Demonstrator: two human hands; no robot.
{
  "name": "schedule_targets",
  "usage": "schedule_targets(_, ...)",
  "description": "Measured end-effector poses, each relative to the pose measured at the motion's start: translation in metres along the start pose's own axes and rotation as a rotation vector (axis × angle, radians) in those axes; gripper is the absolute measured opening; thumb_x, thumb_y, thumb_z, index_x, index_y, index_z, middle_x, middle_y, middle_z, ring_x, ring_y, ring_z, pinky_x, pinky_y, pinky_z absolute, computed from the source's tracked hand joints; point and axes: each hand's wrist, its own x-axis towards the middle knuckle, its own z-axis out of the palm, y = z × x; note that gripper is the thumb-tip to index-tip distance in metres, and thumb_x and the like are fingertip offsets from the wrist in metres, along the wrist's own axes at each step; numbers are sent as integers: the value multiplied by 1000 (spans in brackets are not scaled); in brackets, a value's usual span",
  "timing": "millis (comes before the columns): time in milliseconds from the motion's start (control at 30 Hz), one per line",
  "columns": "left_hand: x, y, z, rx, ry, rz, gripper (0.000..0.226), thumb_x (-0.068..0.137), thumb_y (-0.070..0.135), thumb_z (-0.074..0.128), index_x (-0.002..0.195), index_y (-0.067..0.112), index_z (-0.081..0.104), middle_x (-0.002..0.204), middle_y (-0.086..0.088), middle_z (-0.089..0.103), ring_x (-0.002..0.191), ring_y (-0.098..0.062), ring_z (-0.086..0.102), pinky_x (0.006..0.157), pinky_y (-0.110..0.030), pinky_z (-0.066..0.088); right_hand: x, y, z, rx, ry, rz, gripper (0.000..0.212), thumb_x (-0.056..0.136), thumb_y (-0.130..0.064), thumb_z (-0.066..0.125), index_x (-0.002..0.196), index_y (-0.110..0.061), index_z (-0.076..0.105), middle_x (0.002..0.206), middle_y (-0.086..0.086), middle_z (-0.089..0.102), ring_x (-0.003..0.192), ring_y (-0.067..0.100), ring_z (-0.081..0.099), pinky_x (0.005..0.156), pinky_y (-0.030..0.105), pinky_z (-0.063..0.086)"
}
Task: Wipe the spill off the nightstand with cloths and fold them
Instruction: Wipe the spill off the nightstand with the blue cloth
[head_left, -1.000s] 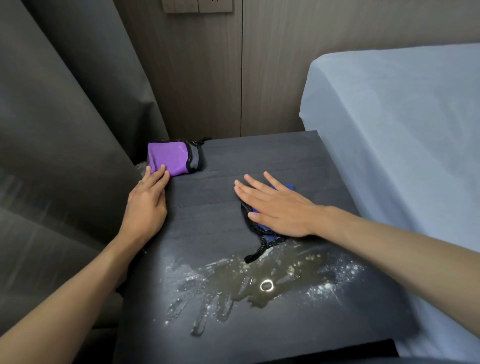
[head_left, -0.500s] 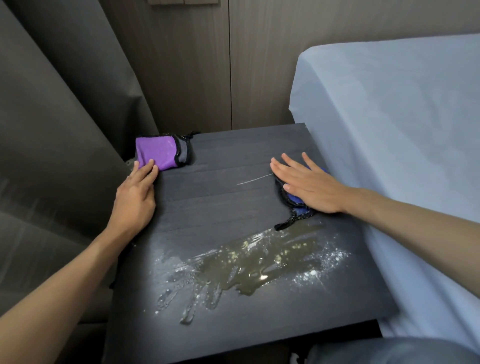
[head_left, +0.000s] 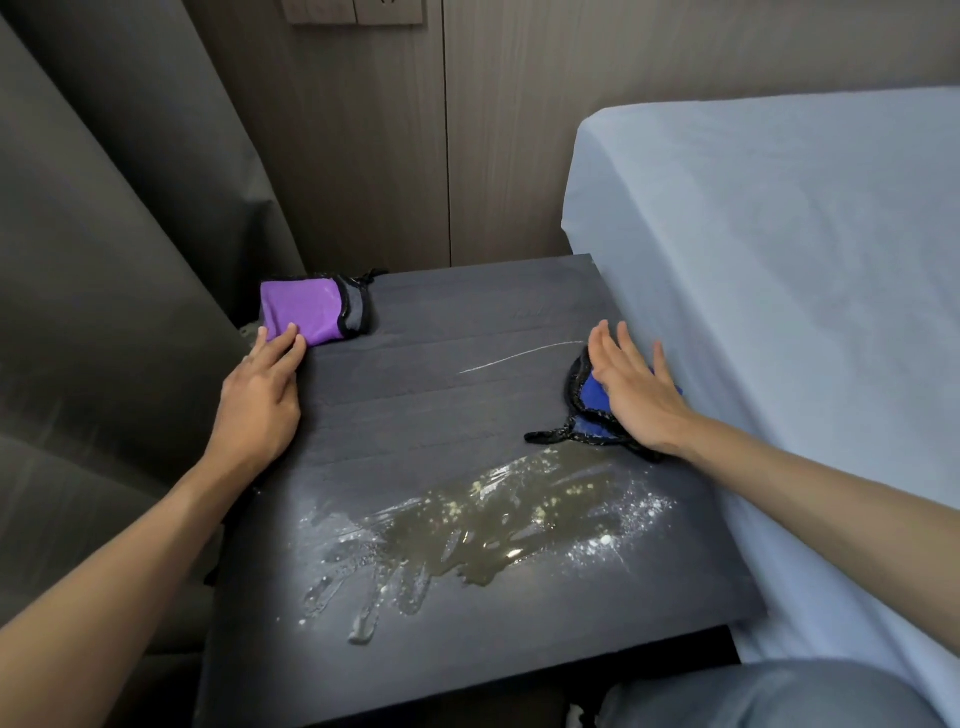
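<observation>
A dark nightstand (head_left: 415, 395) carries a murky wet spill (head_left: 488, 525) with white specks across its front half. A folded purple cloth (head_left: 304, 314) with a grey, black-edged end lies at the back left corner. My left hand (head_left: 262, 400) rests flat on the left edge, fingertips touching that cloth. A blue cloth with black trim (head_left: 592, 402) lies at the right edge, just behind the spill. My right hand (head_left: 631, 387) presses flat on it, fingers spread, covering most of it.
A bed with a pale blue sheet (head_left: 779, 291) butts against the nightstand's right side. Grey curtains (head_left: 104, 260) hang at the left. A wood-panel wall (head_left: 467, 130) with a socket plate stands behind. My knee in jeans (head_left: 753, 696) shows at the bottom.
My right hand has slid the blue cloth from the middle of the top to the right edge, leaving a thin wet streak. The left hand stayed by the purple cloth.
</observation>
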Motion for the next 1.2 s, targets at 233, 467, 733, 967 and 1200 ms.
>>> schedule_targets(233, 1, -4, 3, -11, 4, -4, 43, 93, 2, 45, 135, -2, 55, 148, -17, 48, 144, -38, 32, 116, -54, 27, -16, -19, 13, 119, 7, 278, 73, 96, -14, 27, 157, -9, -14, 165, 6, -21, 150, 19, -24, 118, 49, -17)
schedule_targets(467, 1, -4, 3, -33, 16, 2, 43, 93, -7, 51, 135, -2, 55, 148, -17, 47, 145, -36, 30, 118, -51, 26, -18, 2, -25, 153, 22, 14, 67, 101, -10, 44, 156, -38, 19, 167, 2, -11, 152, 24, -16, 123, 52, -5)
schedule_targets(733, 1, -5, 3, -38, 14, -10, 44, 93, -6, 51, 137, 1, 54, 150, -15, 46, 146, -35, 29, 118, -53, 26, -34, 18, 8, -270, 49, -287, 58, 98, -52, -4, 154, -41, -10, 164, -10, -21, 147, 11, -30, 123, 38, -10)
schedule_targets(967, -1, -2, 1, -21, 3, -13, 43, 93, -4, 49, 136, 0, 54, 149, -17, 47, 145, -38, 30, 117, -52, 26, -56, -18, 32, -171, 169, 97, 56, 105, -40, 5, 157, -31, -12, 166, -1, -19, 149, 19, -27, 121, 39, -14)
schedule_targets(1200, 0, 2, 0, -3, 9, -2, 43, 93, -5, 50, 136, -1, 55, 148, -17, 47, 144, -39, 32, 117, -46, 25, -65, -57, 37, -94, 71, 332, 60, 106, -40, 9, 158, -22, -14, 164, 11, -24, 150, 28, -26, 121, 46, -14)
